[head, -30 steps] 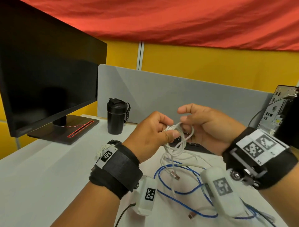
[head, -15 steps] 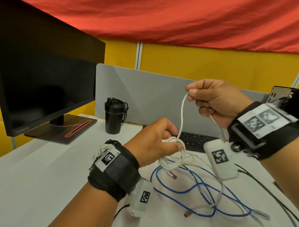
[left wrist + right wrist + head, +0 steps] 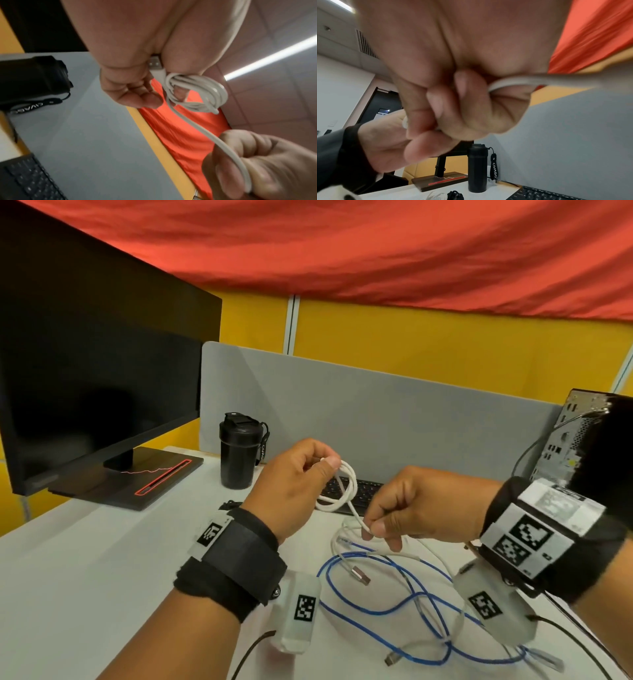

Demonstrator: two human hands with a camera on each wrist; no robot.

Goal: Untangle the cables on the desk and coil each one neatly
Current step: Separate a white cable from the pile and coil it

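My left hand (image 3: 328, 466) holds a small coil of white cable (image 3: 337, 491) above the desk, pinched between thumb and fingers. In the left wrist view the coil (image 3: 197, 93) loops around a fingertip, with its USB plug (image 3: 155, 64) tucked against the palm. My right hand (image 3: 375, 530) pinches the cable's free run just below and right of the coil; its fist (image 3: 453, 101) closes round the white strand (image 3: 522, 81). The remaining white cable (image 3: 342, 542) trails onto the desk, lying over a loose blue cable (image 3: 394, 607).
A black monitor (image 3: 85, 388) stands at the left, a black bottle (image 3: 239, 453) beside it. A keyboard (image 3: 363, 494) lies behind my hands against the grey divider (image 3: 376, 412). A PC tower (image 3: 582, 440) stands at the right. Black cords (image 3: 575, 631) run along the desk's right side.
My right hand, raised high with a stretch of white cable half a second ago, has come down to just below the coil. My left hand has lifted the coil slightly.
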